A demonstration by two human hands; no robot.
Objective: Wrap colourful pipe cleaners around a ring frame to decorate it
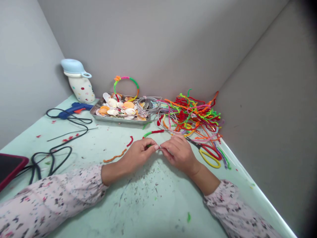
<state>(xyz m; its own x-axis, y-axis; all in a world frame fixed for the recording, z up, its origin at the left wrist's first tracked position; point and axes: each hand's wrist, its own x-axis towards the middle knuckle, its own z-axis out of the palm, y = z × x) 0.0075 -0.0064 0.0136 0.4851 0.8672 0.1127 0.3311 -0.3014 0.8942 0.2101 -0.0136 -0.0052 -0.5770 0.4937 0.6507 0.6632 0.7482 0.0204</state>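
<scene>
The left hand (138, 155) and right hand (179, 153) meet over the table (158, 205), both curled rather than spread, and their fingertips (156, 147) pinch a thin strand (160, 147) between them. It is too small to tell what it is. A green-and-red pipe cleaner (152, 133) lies just beyond the hands, and scissors (193, 142) sit beside the right hand, near a big heap of colored pipe cleaners (195, 115). Farther back is a metal tray (92, 112) of seashells (119, 107) and a coil of wire (148, 105) — a pipe-cleaner ring (126, 82) stands at its back edge, near a spotted bottle (80, 86). On the left, a blue glue gun (74, 110) lies by a black cord (61, 155), with a red-edged tablet (10, 168) at the table's edge.
</scene>
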